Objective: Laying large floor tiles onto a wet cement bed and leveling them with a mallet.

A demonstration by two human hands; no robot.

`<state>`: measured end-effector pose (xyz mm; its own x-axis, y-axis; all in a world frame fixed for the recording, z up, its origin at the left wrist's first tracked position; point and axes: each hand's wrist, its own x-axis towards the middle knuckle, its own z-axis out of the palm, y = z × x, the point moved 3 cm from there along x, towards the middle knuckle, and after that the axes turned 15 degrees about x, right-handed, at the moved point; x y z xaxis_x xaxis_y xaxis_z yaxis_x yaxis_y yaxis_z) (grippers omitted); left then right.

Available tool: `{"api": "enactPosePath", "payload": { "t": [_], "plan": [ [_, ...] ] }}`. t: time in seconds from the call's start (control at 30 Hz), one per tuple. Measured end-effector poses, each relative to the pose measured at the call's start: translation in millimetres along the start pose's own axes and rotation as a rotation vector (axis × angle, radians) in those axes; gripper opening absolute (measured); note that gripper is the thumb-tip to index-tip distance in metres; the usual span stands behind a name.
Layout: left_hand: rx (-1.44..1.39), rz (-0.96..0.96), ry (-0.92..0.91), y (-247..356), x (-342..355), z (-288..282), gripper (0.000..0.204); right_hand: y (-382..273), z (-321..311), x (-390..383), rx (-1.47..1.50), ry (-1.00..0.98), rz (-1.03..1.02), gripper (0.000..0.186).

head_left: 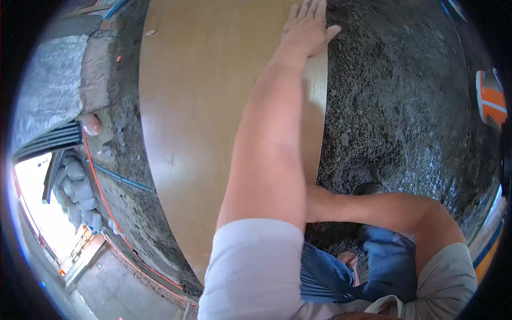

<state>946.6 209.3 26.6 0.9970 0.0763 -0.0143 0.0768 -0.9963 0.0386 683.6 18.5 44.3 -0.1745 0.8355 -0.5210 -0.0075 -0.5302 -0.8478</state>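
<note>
One wooden board (213, 106), light brown and smooth, stands on rough grey ground (405, 106). Left hand (308, 24) lies flat and open on the board's far edge, fingers together, gripping nothing. Right hand (316, 204) meets the board's near edge below the left forearm; its fingers are hidden, so its grip cannot be told. Two cables, one orange (98, 186) and one blue (120, 178), run left of the board.

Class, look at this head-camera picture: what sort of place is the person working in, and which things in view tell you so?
Probably a building site. A large wooden board lies on rough grey mortar under the left hand, bare pipes run along an unfinished wall, and filled sacks are stacked nearby.
</note>
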Motion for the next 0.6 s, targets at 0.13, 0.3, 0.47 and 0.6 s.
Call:
{"api": "enactPosePath", "payload": {
  "t": [0.13,0.3,0.47,0.6],
  "plan": [
    [0.005,-0.061,0.145,-49,-116,6,0.07,5,4,-9,-0.048,0.1,0.077,0.034],
    [0.118,-0.752,-0.032,-47,-397,15,0.072,-7,-3,-32,-0.046,0.081,0.202,0.049],
    [0.123,-1.437,-0.136,77,-587,32,0.073,-3,7,-17,-0.005,0.111,0.083,0.039],
    [0.107,-1.492,-0.21,96,-602,35,0.072,33,15,-11,0.004,0.28,0.075,0.04]
  ]
}}
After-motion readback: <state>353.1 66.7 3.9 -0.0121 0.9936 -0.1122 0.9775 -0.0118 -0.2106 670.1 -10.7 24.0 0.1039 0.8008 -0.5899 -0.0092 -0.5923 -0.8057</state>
